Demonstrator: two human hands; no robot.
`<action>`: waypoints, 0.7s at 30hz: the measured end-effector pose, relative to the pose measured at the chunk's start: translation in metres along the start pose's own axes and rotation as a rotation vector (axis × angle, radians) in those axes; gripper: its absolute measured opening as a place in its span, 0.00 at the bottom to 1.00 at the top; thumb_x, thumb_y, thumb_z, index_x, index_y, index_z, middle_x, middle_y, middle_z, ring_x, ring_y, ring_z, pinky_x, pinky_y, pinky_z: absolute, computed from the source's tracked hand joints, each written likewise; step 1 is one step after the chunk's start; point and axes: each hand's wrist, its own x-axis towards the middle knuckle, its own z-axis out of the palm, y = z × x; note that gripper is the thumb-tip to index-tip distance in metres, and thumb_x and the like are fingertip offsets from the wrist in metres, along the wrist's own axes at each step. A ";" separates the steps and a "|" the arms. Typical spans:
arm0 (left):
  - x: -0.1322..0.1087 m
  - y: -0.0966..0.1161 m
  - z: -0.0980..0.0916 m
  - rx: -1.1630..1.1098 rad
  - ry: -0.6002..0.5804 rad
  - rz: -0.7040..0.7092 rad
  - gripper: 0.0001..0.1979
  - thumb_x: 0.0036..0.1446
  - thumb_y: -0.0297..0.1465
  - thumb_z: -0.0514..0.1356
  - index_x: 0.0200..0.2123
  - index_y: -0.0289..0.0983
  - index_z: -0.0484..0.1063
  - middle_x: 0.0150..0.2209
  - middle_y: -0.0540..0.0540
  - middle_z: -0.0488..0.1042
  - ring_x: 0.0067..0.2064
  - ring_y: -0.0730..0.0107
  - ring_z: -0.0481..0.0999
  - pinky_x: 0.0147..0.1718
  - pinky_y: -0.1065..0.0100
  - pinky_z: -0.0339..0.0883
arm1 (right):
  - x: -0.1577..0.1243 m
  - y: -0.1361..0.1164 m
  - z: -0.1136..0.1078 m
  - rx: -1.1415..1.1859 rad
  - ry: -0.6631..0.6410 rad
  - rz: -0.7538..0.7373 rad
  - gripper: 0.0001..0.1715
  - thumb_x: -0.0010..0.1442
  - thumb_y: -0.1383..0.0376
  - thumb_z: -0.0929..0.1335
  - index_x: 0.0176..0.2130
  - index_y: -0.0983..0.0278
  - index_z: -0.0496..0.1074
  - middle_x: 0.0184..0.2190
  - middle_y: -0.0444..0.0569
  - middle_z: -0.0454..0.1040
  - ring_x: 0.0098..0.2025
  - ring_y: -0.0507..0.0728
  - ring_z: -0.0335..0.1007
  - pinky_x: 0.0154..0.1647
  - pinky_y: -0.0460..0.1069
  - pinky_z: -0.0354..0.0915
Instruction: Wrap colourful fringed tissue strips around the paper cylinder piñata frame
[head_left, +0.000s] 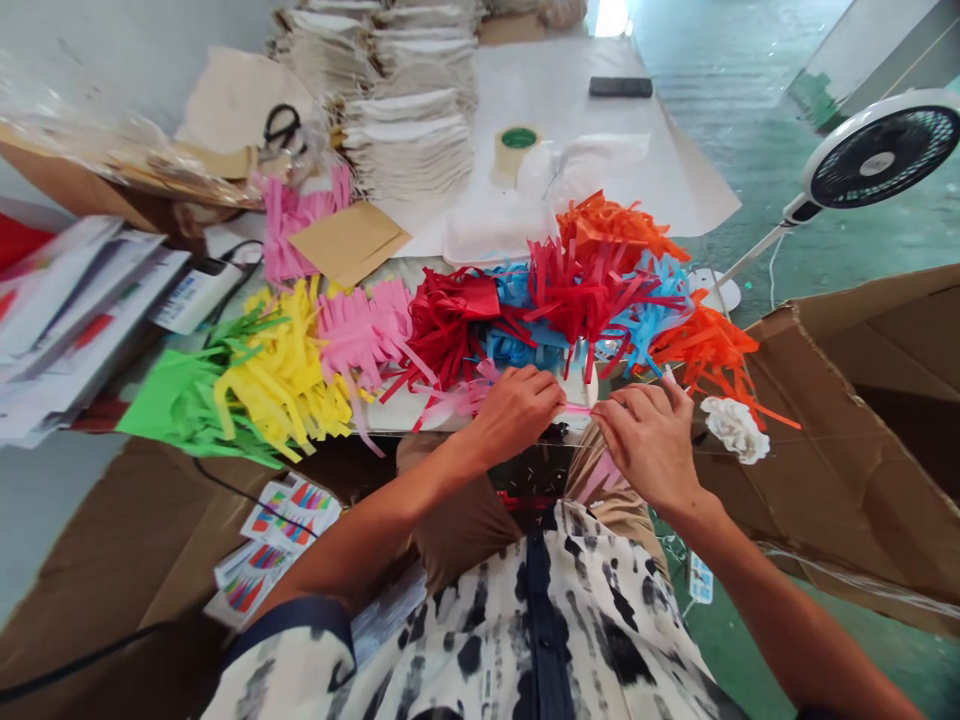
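Observation:
A strip of pink tissue paper [578,408], twisted thin in the middle, stretches between my two hands. My left hand [523,408] is closed on one end, and a loose pink fringe [466,397] spreads out beside it. On the other end my right hand [646,440] is closed, with more pink strips hanging below it over the lap. A small white piece shows at the right fingers, too unclear to name. Just beyond the hands lie red tissue tassels [451,315], blue tassels [654,300] and orange tassels [619,228].
Green [191,395], yellow [289,360] and pink tassels [364,320] lie along the table's left side. Behind them are a tape roll [516,155], stacked white bundles [409,140] and scissors [282,125]. A white scrunched bunch [735,430], a fan [877,160] and cardboard boxes [862,400] stand right.

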 end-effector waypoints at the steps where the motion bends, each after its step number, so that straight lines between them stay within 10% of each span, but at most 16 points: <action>1: 0.000 0.000 -0.002 -0.012 -0.010 -0.003 0.09 0.74 0.34 0.58 0.42 0.37 0.77 0.44 0.44 0.80 0.46 0.59 0.74 0.45 0.58 0.60 | -0.001 0.001 0.001 -0.014 -0.010 0.008 0.13 0.74 0.62 0.65 0.42 0.60 0.79 0.42 0.49 0.81 0.53 0.62 0.70 0.70 0.63 0.48; 21: -0.006 -0.006 0.004 0.033 0.056 -0.046 0.09 0.73 0.33 0.59 0.40 0.37 0.77 0.43 0.44 0.79 0.47 0.58 0.73 0.46 0.57 0.62 | -0.003 0.004 0.003 -0.112 -0.078 0.061 0.15 0.75 0.60 0.63 0.40 0.62 0.75 0.39 0.52 0.78 0.51 0.64 0.68 0.70 0.65 0.48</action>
